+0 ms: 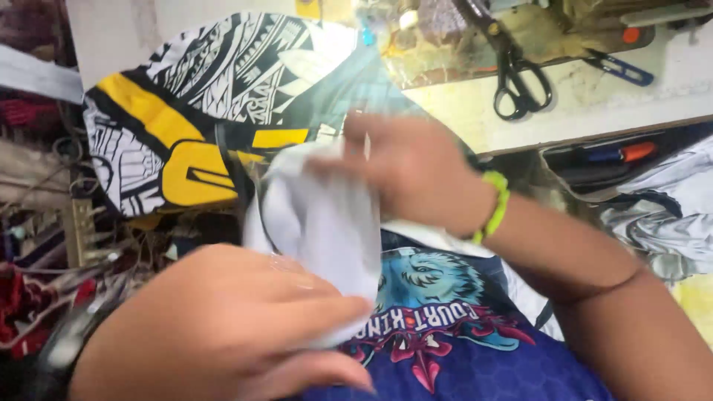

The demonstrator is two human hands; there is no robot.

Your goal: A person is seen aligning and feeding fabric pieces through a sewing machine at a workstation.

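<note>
Two hands work one pale grey fabric piece [327,223] at frame centre in the head view. Left hand [223,327], at seven o'clock, is clenched on its lower end; right hand [412,171], at one o'clock, pinches its upper edge. Beneath lies a blue printed jersey [445,349]; black scissors [520,82] rest at two o'clock. Risk, as judged: the motion-blurred cloth may slip the fingertip pinch.

We saw two bare hands, the left hand [223,327] and the right hand [408,171], with no sleeves or gloves. A neon-green band [494,204] circled our right wrist. Both forearms were uncovered, and our fingers wore no rings.
</note>
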